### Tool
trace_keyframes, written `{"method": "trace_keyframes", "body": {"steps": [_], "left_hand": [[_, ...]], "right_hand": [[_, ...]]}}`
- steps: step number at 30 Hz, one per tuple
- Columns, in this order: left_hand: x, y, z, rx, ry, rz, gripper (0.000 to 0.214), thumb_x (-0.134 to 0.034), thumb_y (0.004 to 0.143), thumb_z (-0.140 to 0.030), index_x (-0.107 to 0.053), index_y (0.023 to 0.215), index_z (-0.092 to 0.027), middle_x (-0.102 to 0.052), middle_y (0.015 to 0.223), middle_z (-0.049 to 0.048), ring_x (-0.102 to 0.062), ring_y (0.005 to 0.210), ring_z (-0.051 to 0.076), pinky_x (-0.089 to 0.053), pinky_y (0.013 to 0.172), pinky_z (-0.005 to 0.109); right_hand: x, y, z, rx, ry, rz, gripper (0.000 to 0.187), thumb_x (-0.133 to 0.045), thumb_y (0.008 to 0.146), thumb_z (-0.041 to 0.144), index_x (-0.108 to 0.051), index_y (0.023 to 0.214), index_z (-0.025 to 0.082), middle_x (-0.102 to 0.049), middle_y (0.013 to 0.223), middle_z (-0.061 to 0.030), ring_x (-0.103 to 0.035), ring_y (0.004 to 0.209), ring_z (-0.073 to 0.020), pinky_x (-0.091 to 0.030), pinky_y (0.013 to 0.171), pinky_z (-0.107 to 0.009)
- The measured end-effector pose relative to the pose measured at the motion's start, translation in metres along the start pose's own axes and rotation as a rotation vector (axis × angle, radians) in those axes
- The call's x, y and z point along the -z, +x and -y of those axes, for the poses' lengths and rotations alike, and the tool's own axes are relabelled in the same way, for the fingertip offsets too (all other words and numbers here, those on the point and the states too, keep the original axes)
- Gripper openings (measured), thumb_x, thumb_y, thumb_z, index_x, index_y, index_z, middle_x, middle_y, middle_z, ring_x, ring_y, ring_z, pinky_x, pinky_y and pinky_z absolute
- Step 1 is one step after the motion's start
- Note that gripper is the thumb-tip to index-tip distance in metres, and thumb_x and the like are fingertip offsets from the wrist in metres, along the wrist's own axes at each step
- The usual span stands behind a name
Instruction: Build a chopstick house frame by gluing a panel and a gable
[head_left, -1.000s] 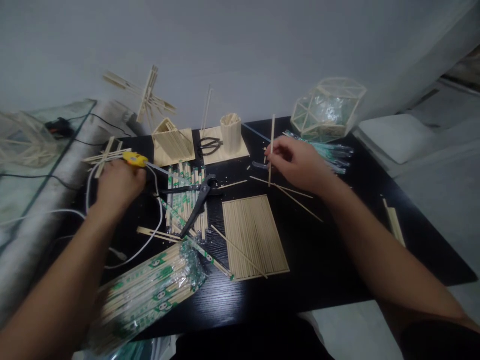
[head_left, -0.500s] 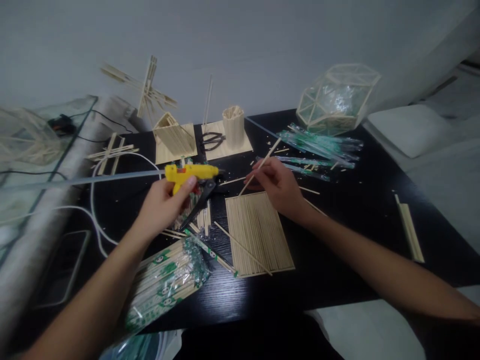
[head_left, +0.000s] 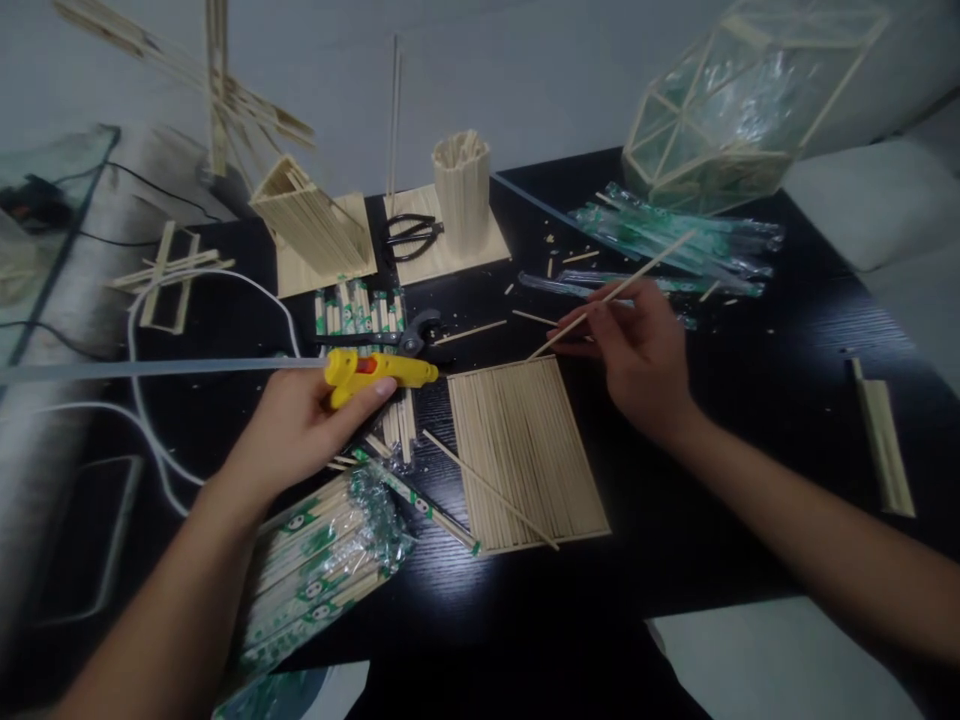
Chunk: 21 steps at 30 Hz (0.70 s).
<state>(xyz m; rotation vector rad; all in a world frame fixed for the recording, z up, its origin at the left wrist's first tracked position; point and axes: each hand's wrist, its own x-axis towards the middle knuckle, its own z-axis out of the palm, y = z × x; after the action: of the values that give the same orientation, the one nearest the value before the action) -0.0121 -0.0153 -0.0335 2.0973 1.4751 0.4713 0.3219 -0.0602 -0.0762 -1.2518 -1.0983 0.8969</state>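
Left hand grips a yellow glue gun at ten o'clock from the pale, close-ribbed stick panel; right hand pinches a slim, straight stick at one o'clock

Your left hand covers most of the glue gun's handle, and the glue rod behind it runs out of view on the left. You can't tell whether the nozzle touches the stick mat, nor whether the lower end of the thin stick in your right hand does. The gun hides part of the pliers; your left forearm hides part of the chopstick packet at the desk's near edge, its small print unreadable. By the far right corner, the top of the stick frame is cut off.
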Motion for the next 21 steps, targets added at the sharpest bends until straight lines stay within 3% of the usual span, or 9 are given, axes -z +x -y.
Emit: {"method": "trace_keyframes", "body": {"steps": [3, 8, 11, 21], "left_hand": [[0.0007, 0.0000, -0.0012, -0.067, 0.094, 0.026, 0.050, -0.062, 0.087, -0.067, -0.062, 0.058, -0.026, -0.051, 0.047, 0.0013, -0.042, 0.042, 0.015, -0.028, 0.043, 0.033], [-0.0011, -0.0011, -0.0014, -0.075, 0.154, 0.024, 0.052, -0.060, 0.088, -0.069, -0.063, 0.059, -0.026, -0.058, 0.052, 0.0034, -0.047, 0.044, 0.015, -0.031, 0.044, 0.034], [-0.0021, -0.0010, -0.0008, -0.080, 0.180, 0.028, 0.054, -0.059, 0.089, -0.069, -0.062, 0.059, -0.025, -0.055, 0.050, 0.0026, -0.045, 0.043, 0.015, -0.029, 0.043, 0.034], [-0.0013, -0.0009, -0.0010, -0.043, 0.134, 0.014, 0.058, -0.065, 0.086, -0.070, -0.058, 0.052, -0.023, -0.048, 0.046, 0.0023, -0.040, 0.040, 0.013, -0.024, 0.043, 0.033]], "right_hand": [[0.0052, 0.0025, -0.0028, -0.004, -0.048, 0.002, 0.023, -0.064, 0.100, 0.051, -0.051, 0.104, 0.033, -0.075, 0.098, -0.0035, -0.077, 0.093, -0.0249, -0.066, 0.068, -0.040], [0.0059, 0.0063, -0.0067, 0.023, -0.077, -0.002, 0.023, -0.063, 0.099, 0.052, -0.051, 0.104, 0.034, -0.075, 0.098, -0.0044, -0.077, 0.098, -0.0260, -0.064, 0.068, -0.040], [0.0036, 0.0066, -0.0060, 0.008, -0.037, -0.006, 0.027, -0.066, 0.097, 0.054, -0.051, 0.102, 0.032, -0.075, 0.096, -0.0040, -0.076, 0.098, -0.0269, -0.064, 0.070, -0.041], [0.0047, 0.0076, -0.0087, -0.007, -0.029, -0.018, 0.033, -0.069, 0.094, 0.059, -0.052, 0.101, 0.031, -0.074, 0.094, -0.0026, -0.077, 0.094, -0.0267, -0.064, 0.070, -0.040]]}}
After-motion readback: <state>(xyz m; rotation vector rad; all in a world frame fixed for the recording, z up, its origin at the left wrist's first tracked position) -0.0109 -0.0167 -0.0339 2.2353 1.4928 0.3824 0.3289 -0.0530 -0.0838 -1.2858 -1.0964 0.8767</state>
